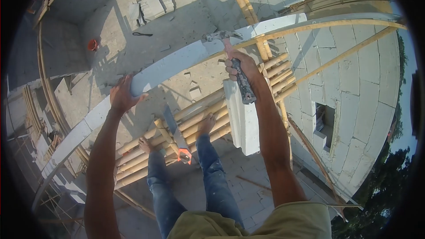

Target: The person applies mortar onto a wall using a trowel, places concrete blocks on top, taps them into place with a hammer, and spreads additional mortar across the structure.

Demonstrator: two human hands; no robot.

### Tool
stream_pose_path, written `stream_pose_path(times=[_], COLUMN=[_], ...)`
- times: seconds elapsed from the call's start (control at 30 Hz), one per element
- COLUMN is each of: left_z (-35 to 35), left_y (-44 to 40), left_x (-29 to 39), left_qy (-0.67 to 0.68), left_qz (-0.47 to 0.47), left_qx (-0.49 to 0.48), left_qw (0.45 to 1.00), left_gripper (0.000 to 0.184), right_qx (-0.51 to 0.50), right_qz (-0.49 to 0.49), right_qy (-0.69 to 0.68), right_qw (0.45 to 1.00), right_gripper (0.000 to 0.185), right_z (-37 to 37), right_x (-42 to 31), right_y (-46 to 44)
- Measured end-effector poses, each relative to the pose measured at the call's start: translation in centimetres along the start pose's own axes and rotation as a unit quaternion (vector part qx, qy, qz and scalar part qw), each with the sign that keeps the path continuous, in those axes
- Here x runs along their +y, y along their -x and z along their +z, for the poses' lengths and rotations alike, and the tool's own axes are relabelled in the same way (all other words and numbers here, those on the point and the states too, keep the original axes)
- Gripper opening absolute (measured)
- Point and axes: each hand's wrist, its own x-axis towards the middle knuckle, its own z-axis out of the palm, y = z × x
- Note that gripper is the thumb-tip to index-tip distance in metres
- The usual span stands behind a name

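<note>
My right hand (245, 68) is wrapped around the dark, worn grip of a claw hammer (228, 46). The hammer's head is over the top edge of the long row of white blocks; whether it touches them I cannot tell. My left hand (124, 96) grips the near-left end of a white block (170, 66) in that row, thumb on the near side and fingers on the far side. A handsaw (174, 126) with an orange handle stands tilted between my legs, by the bamboo poles.
My bare feet stand on a platform of bamboo poles (217, 106) above a lower floor. White slabs (241, 119) stand upright to the right. Stacked blocks (152, 5) and an orange bucket (92, 44) are on the floor beyond. A block wall (354, 75) rises at right.
</note>
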Motion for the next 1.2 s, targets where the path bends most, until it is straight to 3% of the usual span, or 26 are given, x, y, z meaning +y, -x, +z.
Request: stream_pose_path(times=[0.03,0.1,0.13,0.17,0.23,0.37,0.43,0.63,0.8,0.9,0.93,0.97,1.0,1.07,1.13,1.2], left_z=[0.1,0.4,-1.5,-2.1,-4.3,-3.3,-3.6,-3.0,-3.5,-2.5,-1.0,0.2,-0.9,0.0,-1.1,0.1], left_y=[-0.1,-0.1,-0.4,-0.3,-0.2,0.4,0.6,0.8,0.9,1.3,1.4,1.9,3.1,6.5,13.4,21.0], left_x=[-0.2,-0.5,1.1,1.6,2.8,1.6,1.5,0.8,0.8,0.5,0.0,-0.5,0.2,1.2,3.9,5.2], left_qy=[0.001,-0.033,0.000,-0.019,0.003,0.020,0.014,0.046,0.060,0.090,0.082,0.070,0.069,0.026,0.125,0.164], left_qz=[-0.007,-0.003,-0.022,-0.034,-0.047,-0.019,-0.015,0.001,0.005,0.007,0.036,0.063,0.057,0.033,-0.032,-0.121], left_qx=[-0.013,-0.019,-0.056,-0.055,-0.094,-0.034,-0.028,-0.010,-0.022,0.032,0.104,0.174,0.156,0.255,0.280,0.124], left_qw=[1.000,0.999,0.998,0.998,0.994,0.999,0.999,0.999,0.998,0.995,0.991,0.980,0.984,0.966,0.951,0.971], left_gripper=[0.089,0.091,0.090,0.088,0.085,0.085,0.085,0.077,0.080,0.078,0.074,0.070,0.062,0.065,0.065,0.060], right_qx=[-0.010,0.011,0.015,-0.026,-0.005,-0.017,-0.048,-0.055,-0.068,-0.095,-0.107,-0.118,-0.126,-0.168,-0.203,-0.191], right_qz=[0.004,-0.036,-0.104,-0.166,-0.244,-0.276,-0.348,-0.316,-0.310,-0.373,-0.415,-0.392,-0.369,-0.379,-0.436,-0.523], right_qy=[-0.004,0.147,0.218,0.231,0.248,0.381,0.500,0.507,0.569,0.557,0.531,0.549,0.566,0.563,0.583,0.649], right_qw=[1.000,0.988,0.970,0.958,0.937,0.882,0.791,0.800,0.758,0.736,0.731,0.729,0.726,0.715,0.655,0.519], right_gripper=[0.013,0.022,0.026,0.035,0.058,0.048,0.038,0.031,0.029,0.031,0.033,0.035,0.038,0.039,0.042,0.044], right_z=[0.8,2.6,3.9,3.7,7.1,8.4,9.1,10.8,11.8,12.9,14.1,16.0,17.6,19.4,20.9,23.8], right_x=[-0.1,-0.3,0.4,1.9,4.3,10.4,12.2,13.6,11.5,11.7,12.3,12.0,11.7,13.3,14.4,15.5], right_y=[1.0,2.7,3.7,3.1,5.2,3.6,2.3,2.6,3.9,4.7,4.6,5.4,6.0,4.1,2.5,1.2])
